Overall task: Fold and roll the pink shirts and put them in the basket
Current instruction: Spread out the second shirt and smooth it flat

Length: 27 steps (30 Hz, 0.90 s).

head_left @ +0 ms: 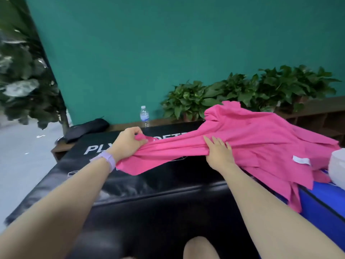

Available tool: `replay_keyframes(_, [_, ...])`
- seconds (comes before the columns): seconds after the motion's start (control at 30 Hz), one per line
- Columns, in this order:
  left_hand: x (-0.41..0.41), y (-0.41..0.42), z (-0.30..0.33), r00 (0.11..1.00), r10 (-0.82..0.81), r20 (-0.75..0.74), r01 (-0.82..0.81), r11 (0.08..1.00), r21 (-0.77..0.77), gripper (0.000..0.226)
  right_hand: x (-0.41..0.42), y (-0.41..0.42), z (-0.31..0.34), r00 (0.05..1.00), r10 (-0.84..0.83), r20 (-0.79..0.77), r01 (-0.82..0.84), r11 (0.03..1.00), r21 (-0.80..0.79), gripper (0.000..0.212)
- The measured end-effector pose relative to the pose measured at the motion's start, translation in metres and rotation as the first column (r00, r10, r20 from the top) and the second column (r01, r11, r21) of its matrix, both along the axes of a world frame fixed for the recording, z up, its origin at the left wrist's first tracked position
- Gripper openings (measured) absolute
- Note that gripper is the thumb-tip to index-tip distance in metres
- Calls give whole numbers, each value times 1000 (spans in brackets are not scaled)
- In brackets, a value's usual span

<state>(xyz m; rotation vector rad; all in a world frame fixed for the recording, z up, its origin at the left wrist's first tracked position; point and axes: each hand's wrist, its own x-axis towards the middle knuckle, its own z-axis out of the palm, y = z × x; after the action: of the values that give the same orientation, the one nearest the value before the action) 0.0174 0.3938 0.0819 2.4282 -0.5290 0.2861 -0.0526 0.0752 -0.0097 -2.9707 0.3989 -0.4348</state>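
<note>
Only the head view here: the pink shirt (261, 139) is stretched across the middle and right of the frame over the black padded surface (149, 193), with the left hand (128, 143) bunching one end tight in curled fingers and the right hand (218, 154) gripping a fold mid-frame, thumb tucked under the cloth. It looks light, floppy and a bit stretchy, so I'd guess it won't hold any shape by itself and is best taken at the hem or shoulder seams, then smoothed flat before folding. A white thing (336, 167) at the right edge might be the basket, can't tell.
</note>
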Motion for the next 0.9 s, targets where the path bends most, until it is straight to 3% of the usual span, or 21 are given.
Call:
replay_keyframes(0.07, [-4,41,-20,997,64,-34,-58,988,140,19,6,37,-15,997,62,-48,-60,997,42,68])
replay_keyframes(0.13, [-6,71,-41,988,141,-65,-114,944,308,18,12,81,-25,992,123,-31,-114,972,205,67])
replay_keyframes(0.2, [-7,90,-60,979,204,-4,-183,885,428,41,14,124,-31,984,175,-16,-155,910,386,65])
replay_keyframes(0.3, [-11,95,-77,994,78,81,-102,928,358,56,13,183,-44,916,376,-139,-322,896,306,60])
replay_keyframes(0.4, [-6,78,-86,993,-118,-13,118,973,197,48,6,218,-44,791,574,-211,-520,813,264,52])
replay_keyframes(0.5, [1,50,-97,963,-211,-169,231,967,109,45,-8,224,-35,699,699,-151,-605,691,395,46])
replay_keyframes(0.6, [18,47,-121,967,-131,-218,191,940,282,50,-22,203,-33,618,772,-149,-675,618,404,69])
replay_keyframes(0.67, [26,55,-137,985,-32,-169,103,898,427,63,-24,180,-30,635,760,-139,-643,619,451,79])
replay_keyframes(0.73, [28,59,-144,986,-11,-164,82,897,435,83,-16,156,-21,704,710,16,-619,603,504,73])
replay_keyframes(0.83, [24,59,-145,984,-48,-174,123,884,451,103,20,110,-13,846,489,210,-533,778,332,71])
replay_keyframes(0.9, [19,64,-147,984,-49,-173,123,883,452,100,46,72,-19,930,331,160,-359,912,197,72])
